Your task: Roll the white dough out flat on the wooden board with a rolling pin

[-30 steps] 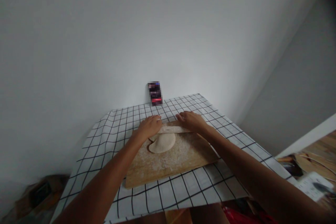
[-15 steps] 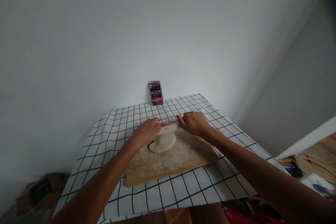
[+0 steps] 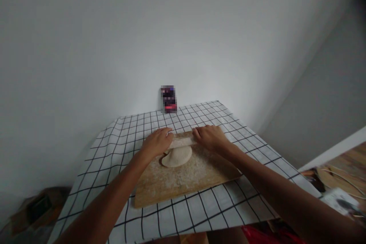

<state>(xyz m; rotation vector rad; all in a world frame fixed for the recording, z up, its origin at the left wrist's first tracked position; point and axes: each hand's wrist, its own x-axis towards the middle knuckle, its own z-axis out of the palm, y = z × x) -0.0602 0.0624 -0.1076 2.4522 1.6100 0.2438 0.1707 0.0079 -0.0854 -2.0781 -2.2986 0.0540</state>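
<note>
Grey-white wall [image 3: 143,38], black-and-white checked worktop [image 3: 217,206]! Left hand [image 3: 158,140] and right hand [image 3: 211,137], grip closed, hold a pale, floury rolling pin [image 3: 182,142], at the far edge of flat, cream, rounded dough [image 3: 177,157] on a tan wooden board [image 3: 183,187].

The left hand [image 3: 158,142] and right hand [image 3: 211,138] hide the ends of the rolling pin [image 3: 182,142]. The dark object [image 3: 169,100] is too pixelated to identify.

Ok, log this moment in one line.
left hand: holding rolling pin | right hand: holding rolling pin | dough: flat on floured board | checked cloth: under board
</note>
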